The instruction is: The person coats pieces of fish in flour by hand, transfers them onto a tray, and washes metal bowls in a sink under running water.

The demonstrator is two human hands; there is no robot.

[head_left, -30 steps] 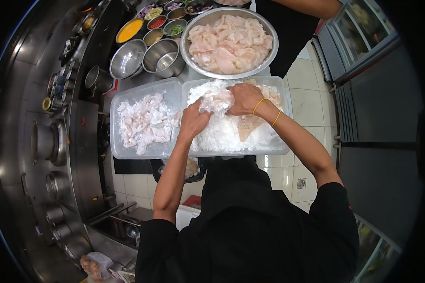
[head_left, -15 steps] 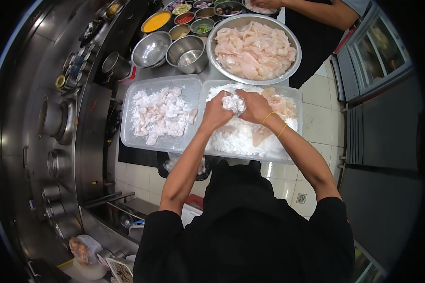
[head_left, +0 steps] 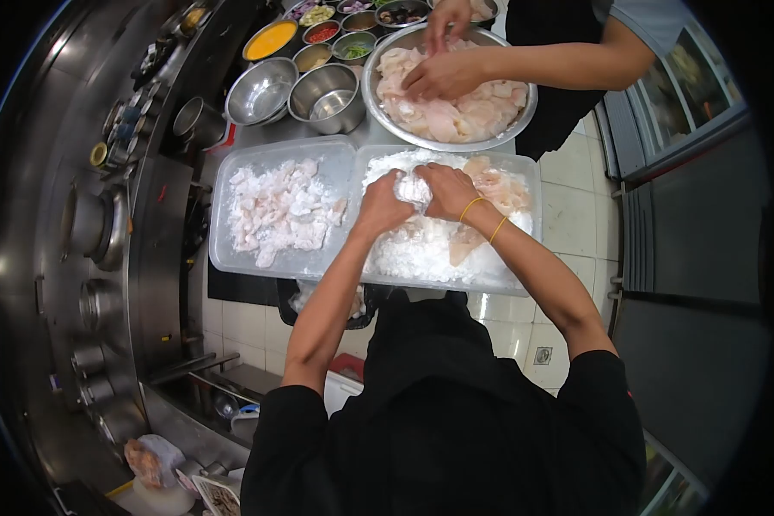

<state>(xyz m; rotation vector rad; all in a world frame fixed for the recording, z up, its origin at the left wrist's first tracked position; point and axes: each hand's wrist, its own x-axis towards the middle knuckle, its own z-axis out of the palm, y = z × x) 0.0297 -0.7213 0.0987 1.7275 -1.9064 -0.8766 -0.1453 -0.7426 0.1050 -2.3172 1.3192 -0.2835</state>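
My left hand [head_left: 385, 205] and my right hand [head_left: 447, 193] are curled around a flour-coated piece of meat [head_left: 414, 190], pressing it from both sides. They are over the right plastic tray [head_left: 535, 185], which holds loose white flour [head_left: 430, 258]. Uncoated pale pink meat slices [head_left: 500, 191] lie on the flour beside my right hand. To the left, a second plastic tray [head_left: 222, 236] holds a heap of white-dusted meat pieces [head_left: 284, 211]. My fingertips are partly hidden by the piece and flour.
Behind the trays, a co-worker's hands [head_left: 447, 73] reach into a large steel bowl [head_left: 525, 129] of raw meat slices. Two steel bowls [head_left: 327, 99] stand to its left, near a bowl of yellow liquid [head_left: 271, 39] and several small ingredient bowls. A stove counter runs along the left.
The co-worker's hands have come into the large meat bowl. My hands stay around the floured piece, with only a slight shift in grip. The whole view has shifted a little left.
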